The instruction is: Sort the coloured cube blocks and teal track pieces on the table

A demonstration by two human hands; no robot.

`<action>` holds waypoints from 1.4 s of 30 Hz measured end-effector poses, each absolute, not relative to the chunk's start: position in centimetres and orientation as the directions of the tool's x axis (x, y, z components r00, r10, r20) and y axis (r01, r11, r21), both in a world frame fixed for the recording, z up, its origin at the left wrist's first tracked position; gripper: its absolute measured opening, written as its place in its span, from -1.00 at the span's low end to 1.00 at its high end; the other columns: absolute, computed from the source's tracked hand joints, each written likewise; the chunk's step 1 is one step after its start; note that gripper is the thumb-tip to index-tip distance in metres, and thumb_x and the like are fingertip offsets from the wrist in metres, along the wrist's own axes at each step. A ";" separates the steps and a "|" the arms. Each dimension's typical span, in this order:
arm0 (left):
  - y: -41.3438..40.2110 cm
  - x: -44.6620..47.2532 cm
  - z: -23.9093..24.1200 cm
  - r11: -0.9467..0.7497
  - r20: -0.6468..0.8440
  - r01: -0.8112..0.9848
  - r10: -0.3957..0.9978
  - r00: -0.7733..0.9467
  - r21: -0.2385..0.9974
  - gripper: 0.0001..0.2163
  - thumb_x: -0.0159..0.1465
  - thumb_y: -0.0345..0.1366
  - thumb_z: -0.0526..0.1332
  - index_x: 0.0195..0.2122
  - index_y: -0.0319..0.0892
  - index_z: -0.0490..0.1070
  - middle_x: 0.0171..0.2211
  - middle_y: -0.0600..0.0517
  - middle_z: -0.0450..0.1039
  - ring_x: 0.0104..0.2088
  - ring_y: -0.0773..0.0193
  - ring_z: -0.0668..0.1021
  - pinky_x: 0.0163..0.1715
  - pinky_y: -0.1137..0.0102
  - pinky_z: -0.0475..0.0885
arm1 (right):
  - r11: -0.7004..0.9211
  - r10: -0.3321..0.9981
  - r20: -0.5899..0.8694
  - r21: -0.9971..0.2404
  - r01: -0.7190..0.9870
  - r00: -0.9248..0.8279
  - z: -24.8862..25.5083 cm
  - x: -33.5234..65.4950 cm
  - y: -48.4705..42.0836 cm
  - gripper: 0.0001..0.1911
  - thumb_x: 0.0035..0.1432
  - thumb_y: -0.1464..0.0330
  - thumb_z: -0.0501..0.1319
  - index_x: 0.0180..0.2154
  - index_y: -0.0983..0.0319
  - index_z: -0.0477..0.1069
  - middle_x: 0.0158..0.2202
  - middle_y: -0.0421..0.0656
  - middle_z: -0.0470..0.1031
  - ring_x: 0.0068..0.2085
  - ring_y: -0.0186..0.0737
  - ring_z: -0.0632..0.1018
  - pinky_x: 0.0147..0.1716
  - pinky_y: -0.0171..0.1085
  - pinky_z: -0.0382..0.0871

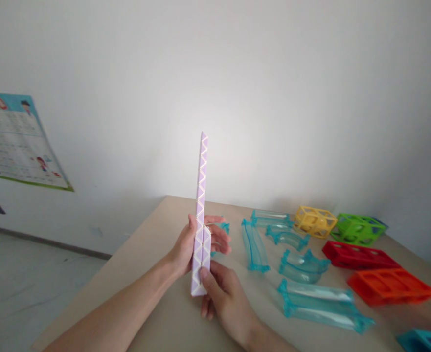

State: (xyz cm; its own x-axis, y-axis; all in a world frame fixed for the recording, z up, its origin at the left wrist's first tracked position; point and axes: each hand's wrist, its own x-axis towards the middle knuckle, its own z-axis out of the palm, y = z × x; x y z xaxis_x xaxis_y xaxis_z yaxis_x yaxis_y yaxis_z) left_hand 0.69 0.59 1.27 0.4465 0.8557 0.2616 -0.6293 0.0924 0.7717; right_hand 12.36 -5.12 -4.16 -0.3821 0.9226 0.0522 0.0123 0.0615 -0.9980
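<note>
A purple and white snake puzzle [200,210] stands nearly upright in front of me, its long straight length rising above my hands. Near the bottom a short folded section lies alongside the main length. My right hand [228,298] grips the lower end, thumb on the near face and fingers behind. Behind the puzzle, my left hand [184,247] has its thumb up at the left side and its loosely curled fingers apart on the right. The puzzle hides the left palm, so I cannot tell how firmly it touches.
Clear teal track pieces [318,303] lie on the beige table [156,234] to the right. Beyond them are yellow [315,221], green [360,229], red [360,255] and orange [391,286] plastic frame blocks. A white wall [274,98] stands behind, with a poster [20,142] at left.
</note>
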 end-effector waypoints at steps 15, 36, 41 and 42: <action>1.1 0.1 1.1 0.073 0.329 -0.682 0.835 0.441 0.728 -0.86 0.27 -0.30 0.15 -0.23 -0.25 0.42 -0.44 -0.05 0.48 -0.38 0.08 0.57 -0.31 0.21 0.44 | -0.180 0.892 -0.002 -0.920 -0.349 -0.453 -3.6 12.2 -4.8 -0.49 0.06 -0.05 0.23 -0.30 0.31 0.34 -0.58 -0.14 0.48 -0.63 -0.34 0.44 -0.70 -0.41 0.29; 3.2 -1.7 -0.2 -0.017 0.330 -0.479 0.746 0.579 0.878 -0.77 0.12 -0.17 0.33 -0.33 -0.24 0.54 0.09 -0.23 0.42 0.22 -0.13 0.29 0.16 0.07 0.16 | -0.658 0.660 -0.414 -0.721 -0.216 -0.626 -2.6 12.8 -5.0 -0.30 0.19 -0.12 -0.21 -0.48 0.31 0.35 -0.75 -0.11 0.40 -0.79 -0.30 0.40 -0.85 -0.43 0.19; 3.1 -1.6 -0.5 0.005 0.343 -0.505 0.727 0.594 0.863 -0.79 0.18 -0.19 0.27 -0.31 -0.25 0.53 0.13 -0.26 0.37 0.25 -0.15 0.23 0.20 -0.01 0.09 | -0.436 0.837 -0.223 -0.824 -0.362 -0.499 -2.9 12.1 -5.0 -0.35 -0.01 -0.21 0.10 -0.41 0.30 0.32 -0.68 -0.14 0.47 -0.75 -0.34 0.42 -0.82 -0.44 0.23; 3.0 -1.6 -0.4 0.012 0.345 -0.517 0.731 0.589 0.856 -0.80 0.19 -0.20 0.26 -0.31 -0.25 0.53 0.14 -0.26 0.36 0.26 -0.16 0.22 0.20 -0.01 0.08 | -0.367 0.869 -0.175 -0.855 -0.367 -0.463 -3.0 11.9 -5.0 -0.34 -0.06 -0.22 0.15 -0.41 0.29 0.30 -0.69 -0.15 0.46 -0.76 -0.34 0.40 -0.82 -0.44 0.23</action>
State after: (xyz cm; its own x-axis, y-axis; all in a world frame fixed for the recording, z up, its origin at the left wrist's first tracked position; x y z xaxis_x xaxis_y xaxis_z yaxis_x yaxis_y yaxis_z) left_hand -1.59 3.01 -0.45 0.5885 0.7311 0.3452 -0.5167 0.0117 0.8561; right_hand 11.93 -5.00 -2.95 -0.4625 0.8692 -0.1750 -0.3671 -0.3674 -0.8545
